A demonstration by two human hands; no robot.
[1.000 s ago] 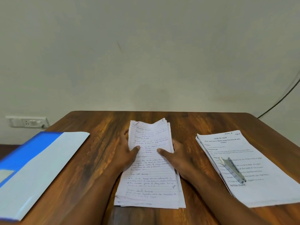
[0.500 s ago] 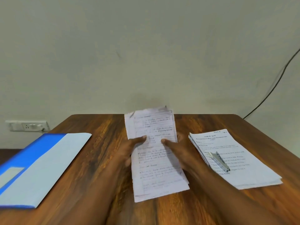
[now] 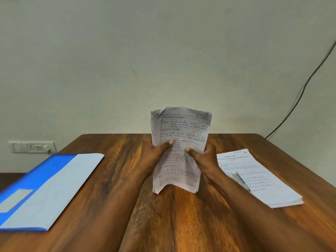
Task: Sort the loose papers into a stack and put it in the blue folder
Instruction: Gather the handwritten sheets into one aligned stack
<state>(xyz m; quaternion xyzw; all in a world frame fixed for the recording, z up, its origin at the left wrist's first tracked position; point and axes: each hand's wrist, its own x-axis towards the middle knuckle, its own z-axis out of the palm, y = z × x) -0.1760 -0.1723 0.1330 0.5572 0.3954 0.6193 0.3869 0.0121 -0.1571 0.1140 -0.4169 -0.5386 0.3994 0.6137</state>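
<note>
In the head view you hold the one stack of handwritten papers [image 3: 179, 150] upright at the centre of the frame, its lower edge on the wooden table [image 3: 116, 179], with your left hand [image 3: 154, 157] gripping its left side and your right hand [image 3: 203, 159] its right side, both thumbs pressed on the front sheet and the other fingers hidden behind. The single blue folder [image 3: 45, 190] lies flat at the lower left, well apart from your hands, and whether anything is inside it cannot be told. At the right, just beside your right hand, one pile of printed sheets [image 3: 258, 180] lies with one metal clip [image 3: 241, 180] on top.
</note>
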